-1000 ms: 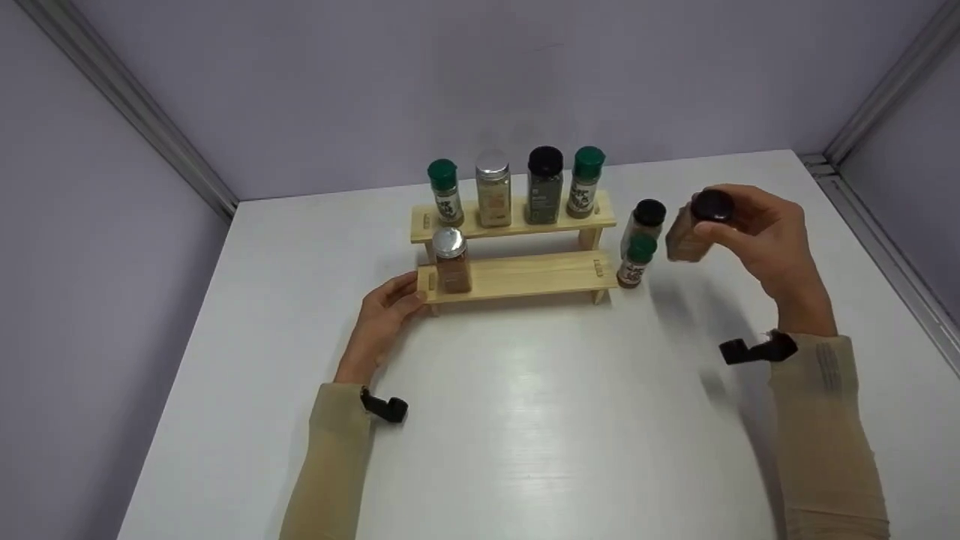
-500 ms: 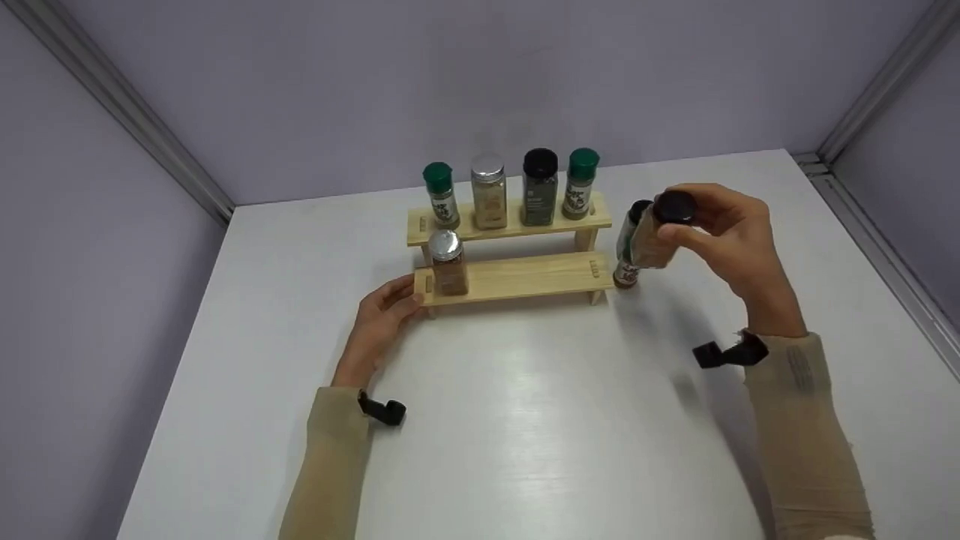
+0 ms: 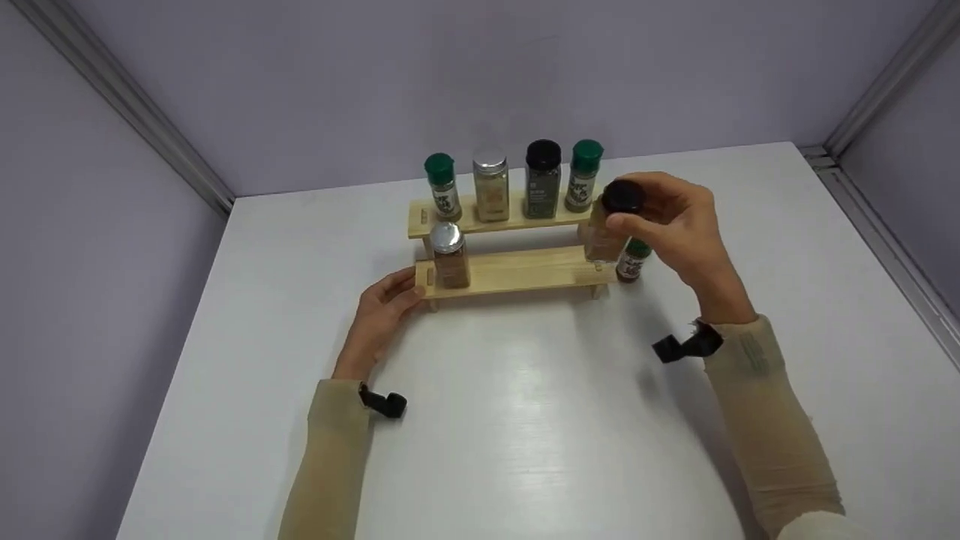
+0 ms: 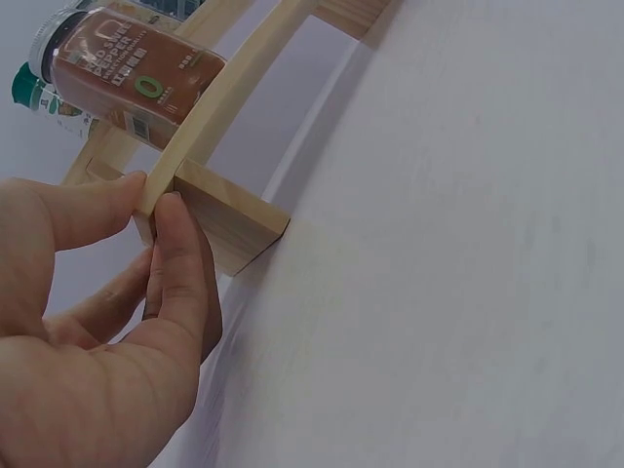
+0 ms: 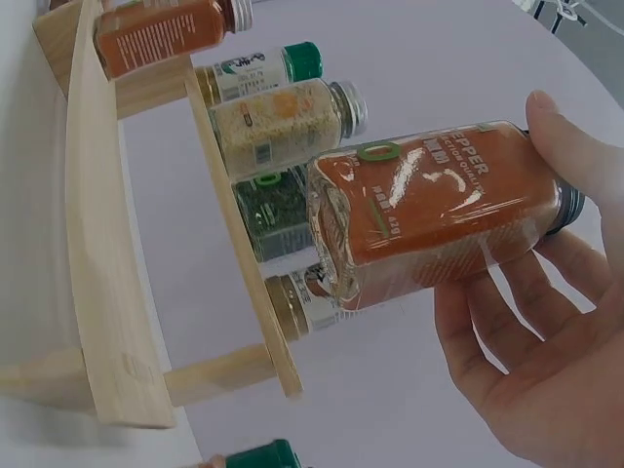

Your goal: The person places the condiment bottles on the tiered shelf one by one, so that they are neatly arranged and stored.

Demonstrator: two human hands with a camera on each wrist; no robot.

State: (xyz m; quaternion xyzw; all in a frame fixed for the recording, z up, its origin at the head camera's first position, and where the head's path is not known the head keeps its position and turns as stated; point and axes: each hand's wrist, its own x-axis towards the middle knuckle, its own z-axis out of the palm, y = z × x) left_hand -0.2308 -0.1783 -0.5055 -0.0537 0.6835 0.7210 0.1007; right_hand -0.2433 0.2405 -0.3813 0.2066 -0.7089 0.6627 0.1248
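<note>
My left hand point(image 3: 379, 311) pinches the left end of the lower tier of a two-tier wooden spice rack point(image 3: 525, 271) between thumb and fingers. My right hand point(image 3: 682, 232) grips a square glass spice jar point(image 5: 439, 205) with a black lid and orange-red powder. In the head view this jar is tilted above the lower tier's right end; the right wrist view shows its base facing the rack. A silver-lidded jar of reddish powder point(image 3: 451, 262) stands at the lower tier's left end. On the upper tier stand several jars, among them a black-lidded jar point(image 3: 542, 184).
A small green-capped bottle point(image 3: 631, 264) stands on the white table point(image 3: 480, 420) beside the rack's right end, partly behind my right hand. The upper tier's row also includes a silver-lidded jar point(image 3: 492, 187) and green-capped bottles. A pale wall point(image 3: 337, 90) rises behind.
My right hand has carried the jar leftward, from the table's right side to over the lower tier's right end. It now hides the black-lidded jar beside the rack. The left hand keeps its hold.
</note>
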